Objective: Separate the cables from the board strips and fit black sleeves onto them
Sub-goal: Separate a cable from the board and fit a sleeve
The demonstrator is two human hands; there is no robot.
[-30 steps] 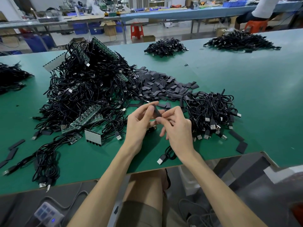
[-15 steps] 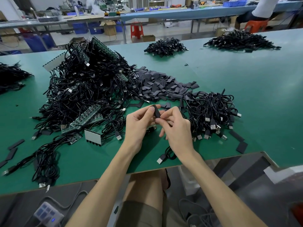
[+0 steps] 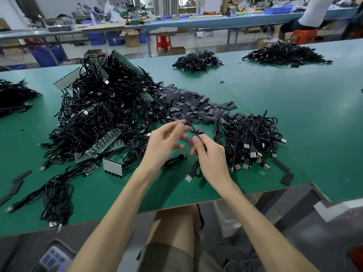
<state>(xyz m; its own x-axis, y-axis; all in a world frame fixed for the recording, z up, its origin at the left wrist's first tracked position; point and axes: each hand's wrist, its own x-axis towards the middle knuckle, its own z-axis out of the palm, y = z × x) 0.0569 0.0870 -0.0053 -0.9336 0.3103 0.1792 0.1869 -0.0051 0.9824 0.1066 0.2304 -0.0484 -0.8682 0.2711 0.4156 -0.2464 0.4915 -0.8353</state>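
My left hand [image 3: 164,142] pinches a black sleeve [image 3: 186,117] at its fingertips, held upright above the green table [image 3: 294,118]. My right hand [image 3: 211,158] grips a thin black cable [image 3: 194,131] that runs up into the sleeve; the cable's USB plug [image 3: 189,178] hangs below near the table. A big tangled heap of cables and green board strips [image 3: 104,114] lies to the left. Loose black sleeves [image 3: 196,105] are piled behind my hands. A bundle of sleeved cables [image 3: 253,138] sits to the right.
A white board strip piece [image 3: 112,167] lies near my left forearm. Stray sleeves [image 3: 287,178] rest by the table's front right edge and more stray sleeves [image 3: 17,183] at the front left. Two more cable piles [image 3: 198,60] [image 3: 284,54] sit far back. A person sits at the rear right.
My hands have drawn apart: the left lifted the sleeve up and away, the right slid down along the cable, which now shows stretched between them.
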